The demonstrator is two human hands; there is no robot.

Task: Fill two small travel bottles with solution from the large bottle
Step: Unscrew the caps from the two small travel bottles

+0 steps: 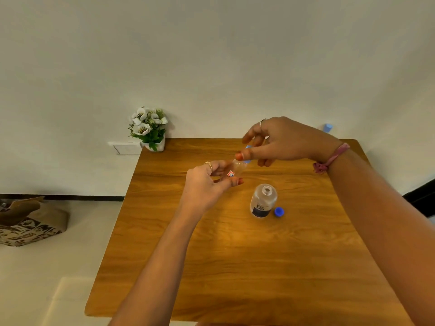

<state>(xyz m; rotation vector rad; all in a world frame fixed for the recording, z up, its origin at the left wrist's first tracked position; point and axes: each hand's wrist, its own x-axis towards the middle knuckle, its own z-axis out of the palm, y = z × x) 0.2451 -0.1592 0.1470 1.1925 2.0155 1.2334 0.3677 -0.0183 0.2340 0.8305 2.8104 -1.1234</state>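
While uncapped on the table (235, 267), large bottle (261, 201) upright, mouth open, its blue cap (279, 212) lying just beside its right. Beyond and left of that bottle, small travel bottle (237, 169) held in the air, long axis slanting up and rightward away from the left hand (204, 184), which pinches its lower body. Right hand (280, 142), farther and above, closed by thumb and fingers on the pale blue cap (248, 148) at the upper end. Probably a twist along that slanted axis next; cap on or off, cannot tell. Farthest right of the large bottle, a pale blue object (328, 127) at the table's far edge, perhaps the second bottle.
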